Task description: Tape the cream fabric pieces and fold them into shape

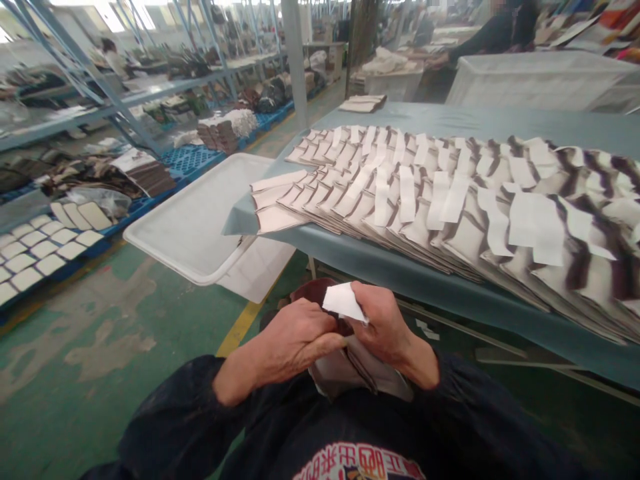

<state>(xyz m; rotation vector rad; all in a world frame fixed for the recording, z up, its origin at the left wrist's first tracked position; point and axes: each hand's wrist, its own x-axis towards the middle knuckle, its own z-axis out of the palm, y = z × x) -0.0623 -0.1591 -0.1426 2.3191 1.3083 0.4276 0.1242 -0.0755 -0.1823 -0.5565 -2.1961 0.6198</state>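
My left hand (pixel 300 333) is closed round the edge of a folded brown and beige piece (pixel 345 370), leather or fabric, held up close to my body. My right hand (pixel 383 323) pinches a small white paper or cloth strip (pixel 345 300) that sticks out toward my left hand above the folded piece. The right fingertips lie partly behind the strip and touch or nearly touch the brown piece. Beyond my hands, rows of similar beige folded pieces (pixel 320 193) overlap on the table, many with white strips (pixel 407 193) laid across them.
The table (pixel 370 263) has a grey-green cover and its near edge runs just past my hands. A white plastic bin (pixel 200 207) stands at its left corner. Blue pallets (pixel 187 160) with stacked goods line the left. Another bin (pixel 540 80) and a person (pixel 495 33) are behind the table.
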